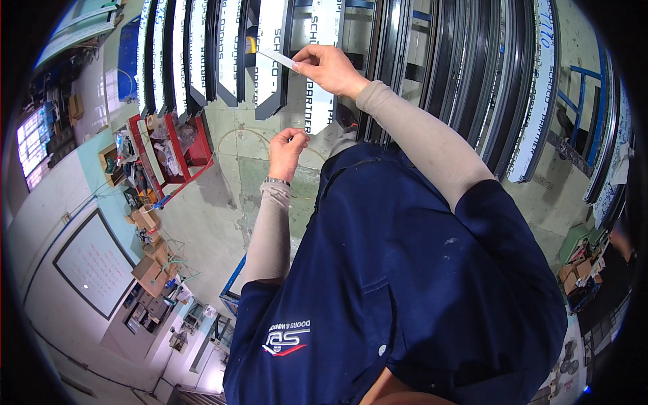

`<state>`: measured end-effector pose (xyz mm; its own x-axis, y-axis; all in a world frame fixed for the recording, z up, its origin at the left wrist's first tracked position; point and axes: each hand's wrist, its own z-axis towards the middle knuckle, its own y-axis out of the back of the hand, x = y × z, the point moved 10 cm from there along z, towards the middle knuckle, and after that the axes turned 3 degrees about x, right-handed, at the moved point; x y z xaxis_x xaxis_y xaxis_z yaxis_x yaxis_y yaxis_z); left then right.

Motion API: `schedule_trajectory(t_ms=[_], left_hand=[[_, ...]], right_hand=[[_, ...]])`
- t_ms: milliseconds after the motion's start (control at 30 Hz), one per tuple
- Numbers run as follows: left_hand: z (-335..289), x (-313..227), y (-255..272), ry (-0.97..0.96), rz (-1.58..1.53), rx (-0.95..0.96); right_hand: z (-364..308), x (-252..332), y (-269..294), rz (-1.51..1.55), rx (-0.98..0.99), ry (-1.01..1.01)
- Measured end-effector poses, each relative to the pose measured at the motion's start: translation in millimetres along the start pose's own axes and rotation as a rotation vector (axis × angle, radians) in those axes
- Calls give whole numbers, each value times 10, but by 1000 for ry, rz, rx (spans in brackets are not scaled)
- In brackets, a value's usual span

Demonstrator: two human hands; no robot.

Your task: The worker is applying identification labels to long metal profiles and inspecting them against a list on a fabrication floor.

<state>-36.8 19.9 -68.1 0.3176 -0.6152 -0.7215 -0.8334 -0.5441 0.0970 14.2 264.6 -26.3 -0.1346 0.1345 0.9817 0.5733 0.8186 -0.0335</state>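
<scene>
My right hand (pixel 329 66) is raised in front of me and pinches one end of a thin flat white strip (pixel 278 59), which points to the left. My left hand (pixel 286 151) is lower, close to my chest, with a watch on its wrist. Its fingertips are pinched together, and I cannot tell whether anything small is between them. A thin pale cord (pixel 236 133) loops over the green floor around that hand. My dark blue work shirt (pixel 405 283) and beige sleeves fill the lower middle of the view.
A row of dark metal frames (pixel 466 74) wrapped in white protective film (pixel 229 47) stands across the top. A red shelf trolley (pixel 177 150) full of small items is at the left, with cardboard boxes (pixel 150 270) and a whiteboard (pixel 94 263) below it. More boxes (pixel 580 270) lie at the right.
</scene>
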Motion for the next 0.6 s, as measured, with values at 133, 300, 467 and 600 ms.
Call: schedule_trajectory(t_ms=[133, 300, 467, 600], left_hand=[[-253, -74, -8, -154, 94, -201], [-450, -272, -67, -251, 255, -414], [-500, -430, -76, -269, 420, -503], [-528, -557, -141, -248, 496, -537]], right_hand=[[9, -10, -23, 25, 11, 27], [-3, 2, -2, 17, 2, 6], [-14, 21, -12, 15, 15, -2], [-7, -9, -2, 29, 9, -3]])
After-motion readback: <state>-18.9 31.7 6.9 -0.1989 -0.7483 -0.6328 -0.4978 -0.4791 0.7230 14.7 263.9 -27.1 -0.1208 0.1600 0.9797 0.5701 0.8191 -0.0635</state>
